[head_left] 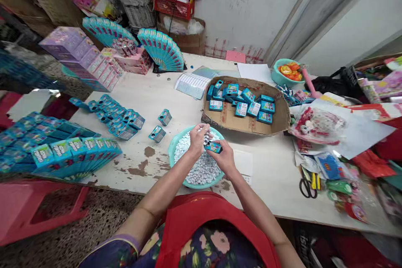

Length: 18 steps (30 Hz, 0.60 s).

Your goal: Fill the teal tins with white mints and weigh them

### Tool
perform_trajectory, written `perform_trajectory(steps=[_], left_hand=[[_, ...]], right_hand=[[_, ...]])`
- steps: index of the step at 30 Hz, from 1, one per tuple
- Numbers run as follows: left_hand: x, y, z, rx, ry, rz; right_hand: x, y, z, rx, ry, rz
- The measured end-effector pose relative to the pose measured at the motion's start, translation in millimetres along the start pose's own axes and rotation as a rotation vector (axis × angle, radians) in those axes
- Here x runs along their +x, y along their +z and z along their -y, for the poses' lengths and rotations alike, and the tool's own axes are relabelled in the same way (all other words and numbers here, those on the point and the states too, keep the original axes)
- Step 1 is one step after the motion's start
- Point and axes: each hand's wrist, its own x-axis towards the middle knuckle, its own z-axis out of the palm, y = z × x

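My right hand (pixel 223 157) grips a small teal carton (pixel 214 147) over a teal bowl (pixel 172 150) full of small white candies (pixel 201 169). My left hand (pixel 197 137) is closed in a pinch on a few white candies right at the carton's open end. Both hands hover above the bowl's far side. A cardboard tray (pixel 280 113) behind the bowl holds several of the same teal cartons (pixel 248 102).
Two loose cartons (pixel 161 125) lie left of the bowl, beyond them a heap of cartons (pixel 117 117) and fanned flat cartons (pixel 75 153). Scissors (pixel 307 186), wrappers and toys clutter the right side. A red stool (pixel 37 207) stands at lower left. Purple and pink boxes (pixel 91 56) sit far left.
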Motion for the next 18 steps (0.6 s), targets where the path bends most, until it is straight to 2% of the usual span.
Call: perform_trajectory(steps=[5,9,18], left_hand=[[-1.5,-1.8,-4.3,0.070,0.014,-0.037],[-6.5,1.5,-8.2,0.096,0.073,0.007],[-15.4,6.7,-16.8,0.048,0.124,-0.025]], right_hand=[[-2.2,1.8,0.1,0.042,-0.043,-0.015],[-1.8,1.0,2.6,0.095,-0.038,-0.028],[-1.8,-5.0,9.3,0.168,-0.041,-0.040]])
